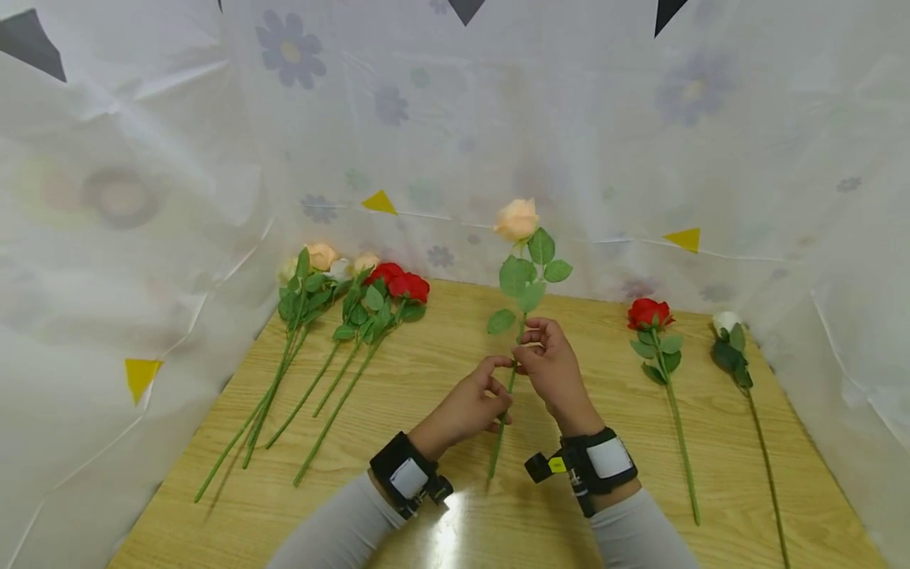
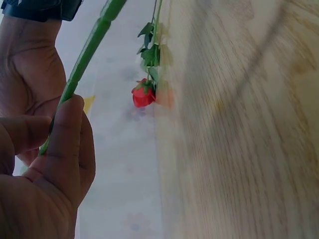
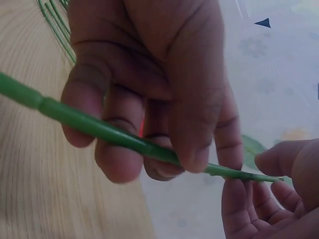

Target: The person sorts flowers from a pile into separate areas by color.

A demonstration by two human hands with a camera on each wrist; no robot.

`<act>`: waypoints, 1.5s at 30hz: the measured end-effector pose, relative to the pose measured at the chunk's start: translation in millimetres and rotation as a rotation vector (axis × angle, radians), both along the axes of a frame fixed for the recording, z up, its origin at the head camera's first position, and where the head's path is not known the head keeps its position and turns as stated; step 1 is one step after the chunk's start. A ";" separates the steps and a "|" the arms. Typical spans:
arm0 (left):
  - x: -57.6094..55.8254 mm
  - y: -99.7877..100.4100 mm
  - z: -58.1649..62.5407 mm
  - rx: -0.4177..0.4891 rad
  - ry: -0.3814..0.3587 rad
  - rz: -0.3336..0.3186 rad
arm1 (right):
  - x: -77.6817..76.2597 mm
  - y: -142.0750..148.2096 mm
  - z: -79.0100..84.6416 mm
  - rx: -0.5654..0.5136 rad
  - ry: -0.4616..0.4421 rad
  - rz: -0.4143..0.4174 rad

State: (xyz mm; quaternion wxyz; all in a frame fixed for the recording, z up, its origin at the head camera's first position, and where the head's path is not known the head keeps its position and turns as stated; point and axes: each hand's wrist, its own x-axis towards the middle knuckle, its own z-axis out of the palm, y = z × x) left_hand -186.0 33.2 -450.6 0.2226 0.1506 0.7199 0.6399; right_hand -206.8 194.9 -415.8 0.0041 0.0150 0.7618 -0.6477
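Note:
A peach rose [image 1: 517, 221] stands nearly upright between the two hands in the head view, its green stem leaning slightly. My left hand [image 1: 465, 407] holds the lower stem between thumb and curled fingers. Higher up, just below the leaves, my right hand [image 1: 554, 367] pinches the same stem. In the left wrist view the stem [image 2: 89, 55] slants down to the left hand [image 2: 55, 169], with the right hand [image 2: 32, 69] behind. The right wrist view has the left hand [image 3: 154, 89] across the stem [image 3: 99, 127] and the right hand [image 3: 279, 194] at lower right.
Peach, white and red roses [image 1: 408, 286] lie grouped on the left of the wooden table [image 1: 569, 506]. A single red rose [image 1: 650, 314] and a white rose [image 1: 727, 322] lie on the right. A white flowered curtain [image 1: 441, 126] with small pennants surrounds the table.

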 end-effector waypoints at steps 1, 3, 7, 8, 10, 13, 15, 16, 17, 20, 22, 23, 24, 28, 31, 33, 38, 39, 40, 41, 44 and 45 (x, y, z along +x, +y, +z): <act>-0.2 1.4 0.4 -0.010 0.010 0.000 | -0.5 -0.1 -0.2 0.006 0.012 -0.011; -0.8 4.2 0.8 -0.024 0.025 0.002 | -1.4 0.2 -0.9 0.012 0.034 -0.025; -1.1 8.9 0.7 -0.033 0.045 0.011 | -1.3 3.3 -0.3 0.032 0.054 -0.032; -1.3 9.6 0.6 -0.031 0.052 0.012 | -1.2 4.6 -0.2 0.039 0.055 -0.031; -2.5 9.8 -1.1 -0.026 0.074 0.019 | -1.3 8.5 -0.1 0.057 0.060 -0.033; -7.2 3.6 -8.1 -0.029 0.120 0.038 | -1.8 17.1 -3.3 0.097 0.064 -0.039; -11.6 -6.4 -13.8 -0.032 0.144 0.061 | -3.1 25.6 -8.5 0.146 0.062 -0.043; -14.2 -13.2 -16.2 -0.036 0.149 0.073 | -3.3 30.4 -11.2 0.175 0.058 -0.042; -17.4 -20.7 -18.3 -0.043 0.153 0.088 | -3.5 35.7 -14.4 0.209 0.048 -0.039; -27.1 -45.6 -21.0 -0.073 0.148 0.145 | -3.5 54.1 -23.0 0.338 0.021 -0.022; -33.8 -62.2 -20.8 -0.105 0.147 0.186 | -3.3 67.8 -27.6 0.434 -0.003 -0.011; -36.9 -70.1 -20.2 -0.122 0.147 0.206 | -3.4 75.1 -30.1 0.481 -0.015 -0.006; -39.4 -77.9 -19.6 -0.140 0.146 0.223 | -3.2 82.2 -32.4 0.524 -0.023 -0.004; -44.2 -108.0 -19.7 -0.220 0.163 0.260 | -1.4 111.2 -44.0 0.644 -0.065 0.004; -42.4 -131.2 -23.1 -0.280 0.164 0.265 | 2.8 130.1 -52.7 0.702 -0.086 -0.010; -39.8 -147.3 -26.8 -0.309 0.164 0.262 | 5.3 140.5 -58.1 0.748 -0.084 -0.034; -33.2 -182.4 -35.1 -0.406 0.167 0.258 | 7.4 154.7 -72.6 0.824 -0.095 -0.044; -32.2 -187.1 -35.3 -0.428 0.183 0.249 | 7.1 155.6 -75.1 0.830 -0.093 -0.041; -31.7 -190.6 -34.6 -0.449 0.198 0.245 | 7.1 156.2 -77.4 0.833 -0.096 -0.037; -31.6 -193.2 -34.0 -0.466 0.217 0.238 | 6.8 156.8 -79.0 0.830 -0.096 -0.037; -33.4 -197.3 -31.3 -0.517 0.278 0.218 | 7.1 158.6 -81.5 0.823 -0.101 -0.049; -34.5 -197.7 -30.2 -0.532 0.292 0.216 | 7.5 159.3 -81.2 0.816 -0.112 -0.046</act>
